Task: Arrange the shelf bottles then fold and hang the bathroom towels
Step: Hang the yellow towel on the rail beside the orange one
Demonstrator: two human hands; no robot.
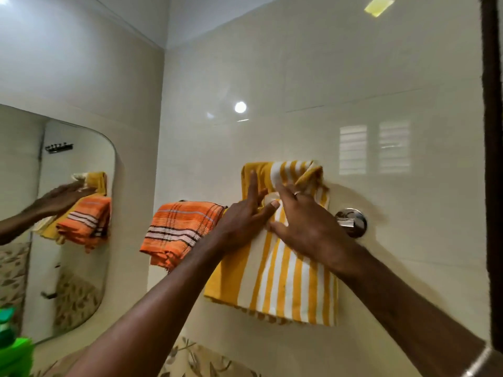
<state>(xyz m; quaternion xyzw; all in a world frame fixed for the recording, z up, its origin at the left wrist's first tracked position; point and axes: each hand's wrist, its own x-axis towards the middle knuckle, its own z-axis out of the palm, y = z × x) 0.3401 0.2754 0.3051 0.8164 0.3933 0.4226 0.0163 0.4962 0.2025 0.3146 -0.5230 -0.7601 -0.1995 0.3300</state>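
Both arms reached up to the yellow striped towel (pixel 285 268), which hung long-way down on the wall beside the orange towel (pixel 177 229). Left hand (pixel 242 216) and right hand (pixel 304 221) pressed it, fingers spread flat, maybe pinching nothing.

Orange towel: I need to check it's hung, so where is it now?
In the head view the orange towel hangs folded on the wall, left of the yellow towel and right of the mirror.

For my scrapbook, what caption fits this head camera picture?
Both hands, left and right, smooth a yellow towel hanging beside an orange towel.
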